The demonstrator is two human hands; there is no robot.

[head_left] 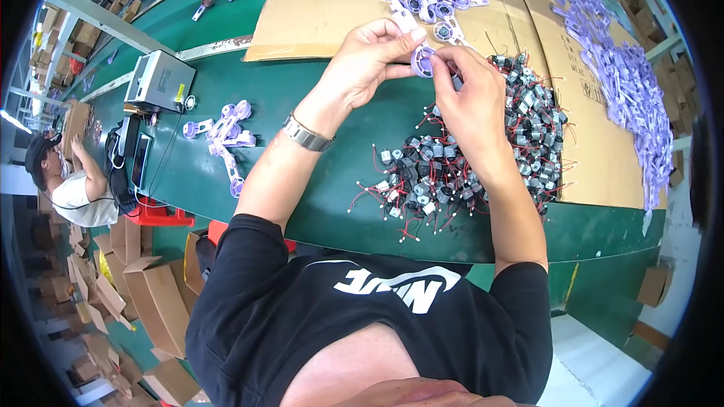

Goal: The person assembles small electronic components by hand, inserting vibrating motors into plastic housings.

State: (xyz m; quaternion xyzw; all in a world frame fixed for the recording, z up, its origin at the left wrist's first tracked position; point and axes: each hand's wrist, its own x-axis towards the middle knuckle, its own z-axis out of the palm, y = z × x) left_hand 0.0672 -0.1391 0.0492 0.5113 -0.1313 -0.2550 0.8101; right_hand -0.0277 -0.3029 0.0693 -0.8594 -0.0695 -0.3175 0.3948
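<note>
Head view: the left hand is grasping a purple-and-white piece by its arm, the fingers lying along it and the thumb pressing from above, which is probably keeping the round end exposed. That piece is sitting in the air just left of the far end of the heap of wired parts. The right hand is reaching over the same heap, fingers bunching at the edge of the round end; whether they are pinching it or something small, I cannot tell.

The heap is lying directly on the green bench, seemingly for easy reach. Beyond it, a cluster of similar pieces is resting on flattened cardboard, perhaps serving as a protective layer. Right of the heap, a long purple pile is spreading over more cardboard, likely being kept apart from the wired parts. Well left of the heap, a small group of pieces is lying near a grey box-shaped device.
</note>
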